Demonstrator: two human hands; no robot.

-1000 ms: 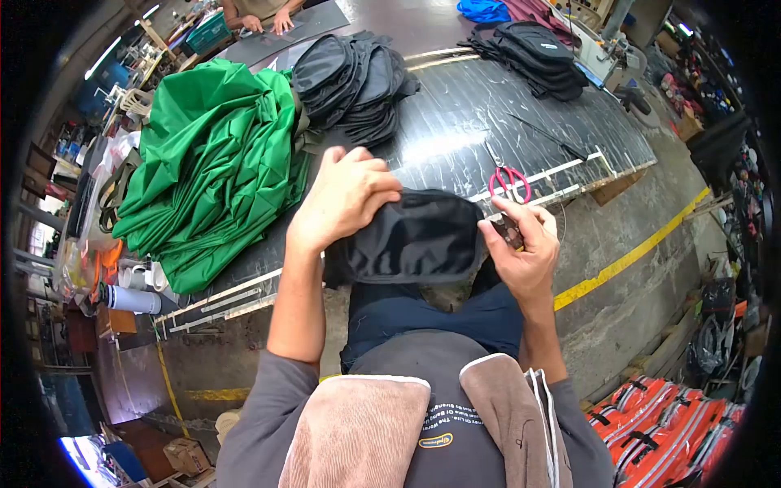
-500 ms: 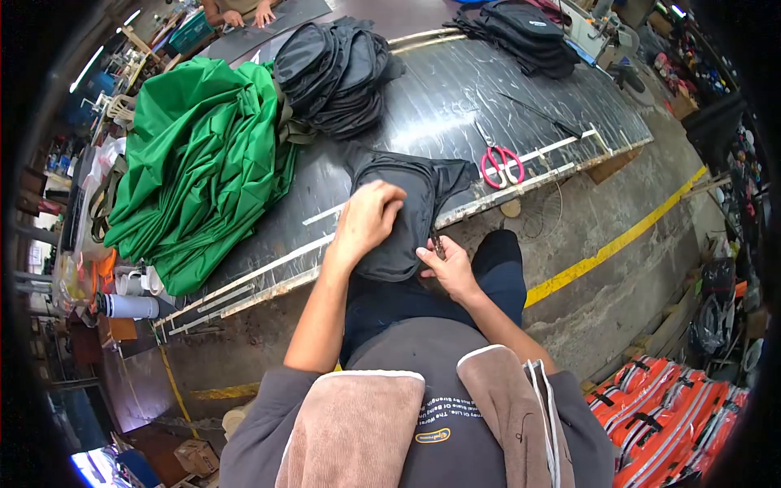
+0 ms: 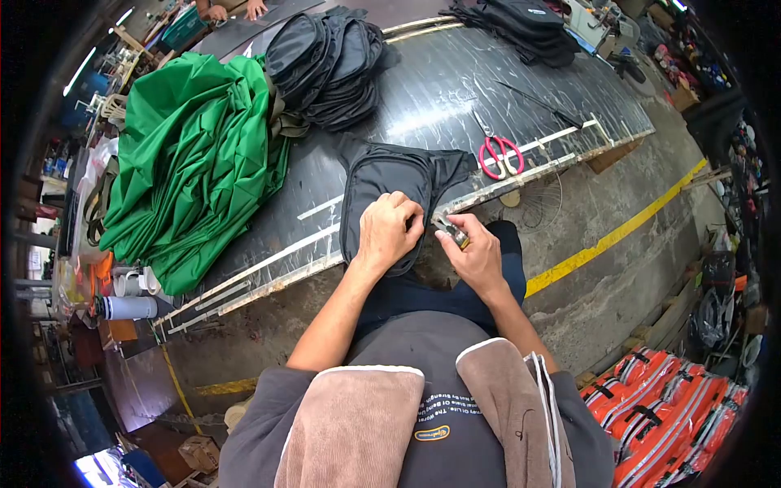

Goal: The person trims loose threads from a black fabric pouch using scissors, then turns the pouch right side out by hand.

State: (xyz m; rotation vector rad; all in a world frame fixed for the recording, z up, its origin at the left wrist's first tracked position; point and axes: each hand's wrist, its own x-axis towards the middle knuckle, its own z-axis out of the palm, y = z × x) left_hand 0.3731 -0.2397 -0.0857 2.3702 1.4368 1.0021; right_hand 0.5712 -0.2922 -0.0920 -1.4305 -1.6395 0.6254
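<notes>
A black fabric bag piece [image 3: 389, 175] with a rounded, piped edge lies over the near edge of the worktable, its lower end hanging toward my lap. My left hand [image 3: 389, 230] rests on it, thumb and fingers pinched together at its right edge. Just to the right, my right hand [image 3: 476, 254] is closed around small thread snips [image 3: 453, 232], their metal tips pointing up and left toward the pinched edge. Beyond, pink-handled scissors [image 3: 500, 158] lie on the table, apart from both hands.
A green fabric heap [image 3: 195, 171] covers the table's left side, beside a pile of black bag pieces [image 3: 325, 69]. Black bags [image 3: 525, 28] lie at the far right, and a thin black tool [image 3: 541, 103] near the scissors. Another person's hands [image 3: 236, 11] show at top left. Orange packs [image 3: 667, 415] sit lower right.
My left hand has moved down and right to the piece's edge. My right hand has shifted right and turned up, showing the snips more clearly. The other person's hands have moved slightly out of view.
</notes>
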